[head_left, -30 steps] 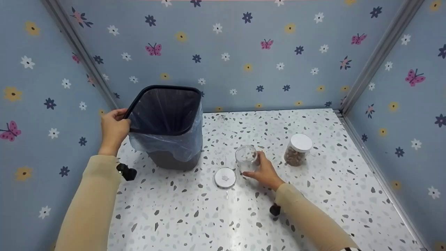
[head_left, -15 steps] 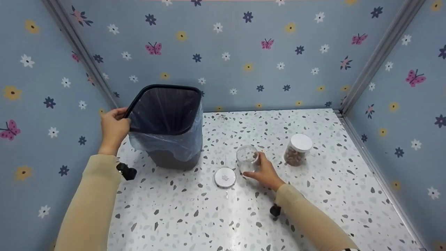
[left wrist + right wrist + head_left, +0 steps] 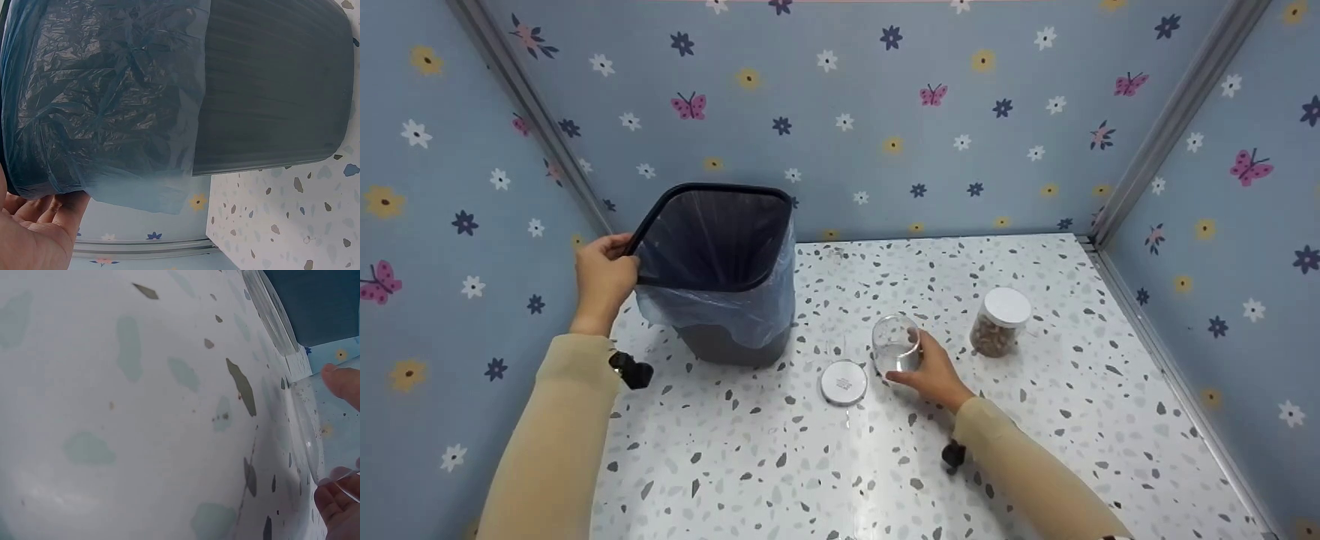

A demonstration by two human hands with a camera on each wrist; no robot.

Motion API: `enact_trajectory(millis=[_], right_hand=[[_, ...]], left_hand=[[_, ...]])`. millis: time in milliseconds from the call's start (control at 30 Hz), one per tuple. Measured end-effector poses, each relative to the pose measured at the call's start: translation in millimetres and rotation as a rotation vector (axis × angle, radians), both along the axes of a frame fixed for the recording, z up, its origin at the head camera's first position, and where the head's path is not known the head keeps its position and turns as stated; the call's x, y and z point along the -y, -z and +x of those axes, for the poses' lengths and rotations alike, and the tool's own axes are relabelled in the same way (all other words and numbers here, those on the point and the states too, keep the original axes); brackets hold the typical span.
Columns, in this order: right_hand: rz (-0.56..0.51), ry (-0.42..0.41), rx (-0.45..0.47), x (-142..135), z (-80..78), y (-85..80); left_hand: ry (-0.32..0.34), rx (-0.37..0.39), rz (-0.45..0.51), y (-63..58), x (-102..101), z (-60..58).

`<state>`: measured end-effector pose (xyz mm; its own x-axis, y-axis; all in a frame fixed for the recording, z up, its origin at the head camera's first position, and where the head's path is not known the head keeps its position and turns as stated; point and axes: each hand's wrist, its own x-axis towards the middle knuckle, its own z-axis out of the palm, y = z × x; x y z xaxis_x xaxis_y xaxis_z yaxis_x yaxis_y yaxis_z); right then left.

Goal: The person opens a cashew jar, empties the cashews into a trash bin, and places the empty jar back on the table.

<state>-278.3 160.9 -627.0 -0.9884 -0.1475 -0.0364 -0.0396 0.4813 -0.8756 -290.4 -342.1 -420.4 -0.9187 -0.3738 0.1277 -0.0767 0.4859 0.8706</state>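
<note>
My left hand (image 3: 606,281) grips the black rim of a grey trash bin (image 3: 735,345), fingers curled over its left edge. A thin blue bag (image 3: 112,101) lines the bin and is folded down outside it. In the head view my right hand (image 3: 931,371) holds a clear, lidless jar (image 3: 895,345) from its right side, thumb in front. The jar stands upright on the speckled table and looks empty apart from small specks. A white lid (image 3: 844,382) lies flat, just left of the jar.
To the right stands a second clear jar (image 3: 1000,322) with a white lid, filled with small brown pieces. The white speckled tabletop (image 3: 750,465) is bounded by blue patterned panels (image 3: 855,135) at the back and both sides.
The jar has shifted very slightly to the right with my right hand around it. My left hand stays on the bin's rim.
</note>
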Motion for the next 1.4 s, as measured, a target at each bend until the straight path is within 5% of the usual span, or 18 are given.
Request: enact_trajectory(millis=[1400], right_hand=[[0.065,0.019,0.047,-1.0,1.8,1.9]], left_hand=[[-0.007,-0.001,0.009,0.0,-0.5,-0.2]])
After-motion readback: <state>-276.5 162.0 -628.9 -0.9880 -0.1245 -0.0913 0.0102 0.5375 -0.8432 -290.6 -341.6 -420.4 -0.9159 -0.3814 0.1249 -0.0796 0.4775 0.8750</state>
